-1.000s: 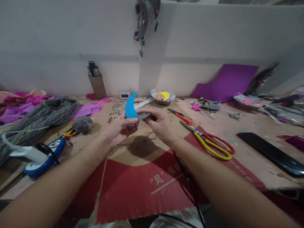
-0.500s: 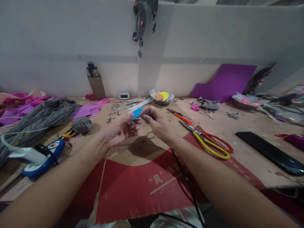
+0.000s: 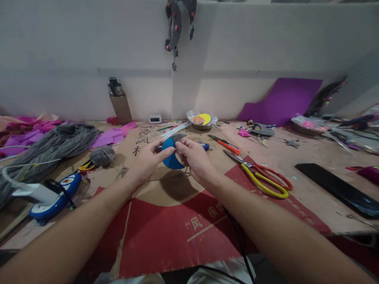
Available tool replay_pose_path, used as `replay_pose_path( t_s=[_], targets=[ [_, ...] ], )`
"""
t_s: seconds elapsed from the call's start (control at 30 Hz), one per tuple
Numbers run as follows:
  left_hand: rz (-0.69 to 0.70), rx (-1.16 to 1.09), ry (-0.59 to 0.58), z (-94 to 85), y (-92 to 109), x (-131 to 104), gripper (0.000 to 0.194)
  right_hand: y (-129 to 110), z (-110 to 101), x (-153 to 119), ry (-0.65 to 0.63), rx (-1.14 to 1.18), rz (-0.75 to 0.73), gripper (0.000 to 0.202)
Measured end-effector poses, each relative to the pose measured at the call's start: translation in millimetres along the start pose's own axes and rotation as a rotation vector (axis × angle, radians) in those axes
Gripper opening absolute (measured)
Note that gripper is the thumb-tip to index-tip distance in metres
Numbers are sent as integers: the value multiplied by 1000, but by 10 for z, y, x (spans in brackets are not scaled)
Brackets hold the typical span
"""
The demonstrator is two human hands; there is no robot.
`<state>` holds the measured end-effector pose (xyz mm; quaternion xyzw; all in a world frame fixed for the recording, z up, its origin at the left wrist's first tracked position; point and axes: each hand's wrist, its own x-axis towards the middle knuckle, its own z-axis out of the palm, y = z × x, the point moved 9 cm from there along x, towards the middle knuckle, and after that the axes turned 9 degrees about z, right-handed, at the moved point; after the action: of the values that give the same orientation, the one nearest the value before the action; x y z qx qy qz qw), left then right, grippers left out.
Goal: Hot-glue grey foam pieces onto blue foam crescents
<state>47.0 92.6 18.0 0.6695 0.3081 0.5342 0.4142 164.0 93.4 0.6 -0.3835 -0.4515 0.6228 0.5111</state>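
Note:
Above the cardboard, a flat blue crescent [image 3: 172, 161] faces me, with grey wrapping at its upper tip. My left hand [image 3: 152, 156] grips its left side, thumb across the front. My right hand [image 3: 192, 156] is closed in a pinch at the grey-wrapped end; a thin strand of grey yarn [image 3: 187, 172] hangs below those fingers. Exactly what lies between the right fingertips is partly hidden. Just behind the right hand, part of a blue object [image 3: 205, 146] shows on the table.
Right of my hands lie a utility knife [image 3: 226, 145], scissors [image 3: 260, 175] and a black phone [image 3: 337, 189]. On the left are a grey yarn ball [image 3: 102, 156], a yarn hank [image 3: 63, 146] and a blue power strip [image 3: 56, 197]. A purple sheet [image 3: 284, 100] leans on the wall.
The blue crescent has turned from nearly edge-on to facing me, its curved shape now visible. My left hand has rolled over, bringing its back into view. My right hand stays close to the tip.

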Motion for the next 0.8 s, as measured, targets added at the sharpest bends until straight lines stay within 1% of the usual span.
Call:
replay_pose_path(
  t_s=[0.03,0.07,0.2,0.33,0.43,0.57,0.8],
  targets=[
    [-15,-53,4,32,-21,-20,34,22,21,-9,-3,6,6,29],
    [-29,-104,32,41,-44,-39,32,40,35,-17,-3,13,11,29],
    [-76,-306,176,52,-141,-106,30,79,52,-41,19,32,25,26],
    [-146,-409,256,85,-207,-147,29,104,37,-56,61,43,38,21],
    [-172,-400,283,67,-223,-158,25,92,46,-67,64,46,19,23],
    [-127,-344,291,7,-198,-150,19,69,46,-83,80,35,-13,22],
    [-159,-419,304,-6,-239,-133,22,86,11,-84,116,25,-3,23]
  ],
)
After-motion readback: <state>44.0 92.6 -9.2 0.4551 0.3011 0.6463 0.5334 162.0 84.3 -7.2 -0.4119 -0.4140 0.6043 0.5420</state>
